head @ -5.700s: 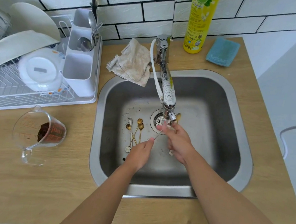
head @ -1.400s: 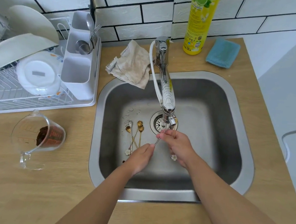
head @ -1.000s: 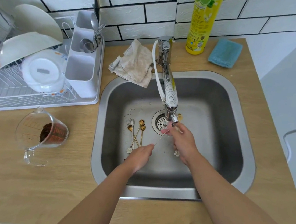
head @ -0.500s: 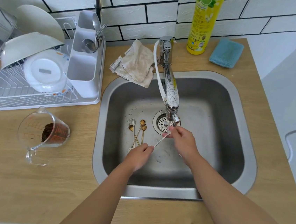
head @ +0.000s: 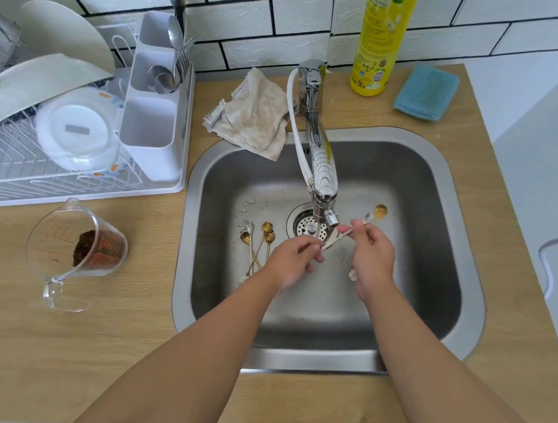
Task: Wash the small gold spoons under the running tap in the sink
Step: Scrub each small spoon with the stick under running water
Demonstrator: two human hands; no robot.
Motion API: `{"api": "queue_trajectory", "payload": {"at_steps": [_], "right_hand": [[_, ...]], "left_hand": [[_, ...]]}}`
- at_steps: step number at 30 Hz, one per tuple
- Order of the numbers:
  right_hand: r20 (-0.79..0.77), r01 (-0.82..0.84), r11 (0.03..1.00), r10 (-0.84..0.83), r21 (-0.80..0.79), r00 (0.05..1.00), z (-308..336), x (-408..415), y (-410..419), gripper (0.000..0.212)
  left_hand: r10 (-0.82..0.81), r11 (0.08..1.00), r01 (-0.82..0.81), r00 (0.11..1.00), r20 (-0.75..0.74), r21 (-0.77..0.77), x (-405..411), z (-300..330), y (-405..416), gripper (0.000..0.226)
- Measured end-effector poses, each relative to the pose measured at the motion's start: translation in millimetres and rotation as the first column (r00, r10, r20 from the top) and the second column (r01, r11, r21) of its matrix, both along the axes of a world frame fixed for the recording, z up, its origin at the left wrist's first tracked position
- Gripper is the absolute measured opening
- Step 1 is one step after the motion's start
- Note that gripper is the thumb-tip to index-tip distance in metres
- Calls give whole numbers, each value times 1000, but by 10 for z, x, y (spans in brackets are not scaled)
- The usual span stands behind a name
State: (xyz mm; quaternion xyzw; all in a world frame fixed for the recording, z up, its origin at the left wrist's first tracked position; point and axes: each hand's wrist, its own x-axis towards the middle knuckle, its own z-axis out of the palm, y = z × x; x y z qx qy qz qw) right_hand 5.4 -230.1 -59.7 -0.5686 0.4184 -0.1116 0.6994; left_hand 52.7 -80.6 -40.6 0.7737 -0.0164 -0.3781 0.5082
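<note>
- Since half a second ago the held small gold spoon [head: 355, 228] has swung round: its bowl, which was hidden close under the spout, now sticks out past the right hand [head: 372, 255] toward the far right of the stainless steel sink [head: 437, 262], and the left hand [head: 291, 259] has shifted its fingers nearer the spoon's handle end
- Long axis of that spoon runs on a slant, from its handle end near the left hand up and right to the gold bowl [head: 380, 211] beyond the right hand's fingertips; the middle of the handle crosses just beneath the chrome tap [head: 322, 178], where a thin stream of water falls
- Right hand is the nearer one to the bowl; its thumb and first fingers are curled and pinch the handle, the rest of the fingers loosely bent
- Left hand is partly curled, its fingertips meeting at the spoon's lower end; it appears to pinch the handle there, though the exact contact is too small to be sure of
- Three more small gold spoons [head: 262, 240] lie bundled on the sink floor, left of the round drain [head: 304, 222] and just beyond the left hand, bowls pointing away from the person; they look unwashed as yet
- A white flower-shaped handle end [head: 352, 275] shows by the right hand's heel, so another spoon seems to lie under that hand
- By this judgement the next move turns on sliding the bowl leftward back under the stream
</note>
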Motion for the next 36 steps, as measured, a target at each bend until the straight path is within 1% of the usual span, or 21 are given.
{"api": "queue_trajectory", "payload": {"at_steps": [3,5,7,9,10,12,16,19,22,23,25,26,27,28,29,30,31,33,34,36], "right_hand": [[-7,144,988,-143,63,990,14,5,-63,17],[-22,168,975,-166,147,986,27,9,-68,16],[7,121,962,-126,246,992,45,18,-26,15],[59,26,939,-49,343,997,66,26,57,11],[79,-22,926,-9,376,997,74,26,100,11],[110,-87,903,44,421,993,91,26,158,17],[87,-92,900,60,426,994,96,12,113,30],[122,-49,831,-23,554,992,95,14,109,33],[132,-29,794,-65,608,989,101,16,116,33],[137,-23,793,-76,609,988,97,19,110,32],[136,-10,788,-93,615,986,100,28,76,32],[130,-9,781,-92,624,987,105,33,53,32],[124,-11,769,-88,639,988,110,36,28,33],[120,-15,753,-85,658,989,112,36,2,35],[120,-21,736,-82,677,989,112,35,-19,39],[124,-34,721,-72,692,990,111,33,-31,44],[129,-52,708,-55,704,990,110,33,-31,48],[131,-78,692,-24,718,991,109,26,-19,50],[129,-84,690,-14,719,992,109,22,-13,49],[130,-89,692,-6,716,992,112,17,-12,43]], "left_hand": [[-57,998,58,997,-51,18,36,-1,61,16],[-49,999,51,994,-101,11,-12,-22,201,15],[7,999,-12,987,-160,-30,-92,-35,313,13],[60,994,-77,975,-214,-71,-173,-24,329,10],[67,992,-91,970,-235,-91,-216,-11,304,9],[55,989,-87,965,-257,-116,-299,19,216,7],[23,993,-45,980,-197,-108,-423,48,53,7],[40,998,-48,989,-145,-51,-451,24,3,6],[112,992,-119,981,-161,-36,-447,-2,-17,20],[114,991,-124,978,-173,-44,-437,2,-16,23],[70,996,-76,984,-163,-35,-400,14,9,28],[47,999,-47,992,-120,3,-364,16,43,29],[29,996,-27,999,-31,80,-311,1,100,29],[-1,979,-21,994,107,204,-242,-45,175,27],[-58,931,-42,964,259,362,-175,-107,267,23],[-119,866,-79,927,357,494,-120,-161,356,20],[-164,803,-101,909,382,587,-81,-197,427,21],[-215,725,-80,917,335,684,-46,-248,484,28],[-230,709,-65,920,318,702,-48,-254,484,27],[-212,710,-81,922,323,699,-61,-254,470,22]]}}
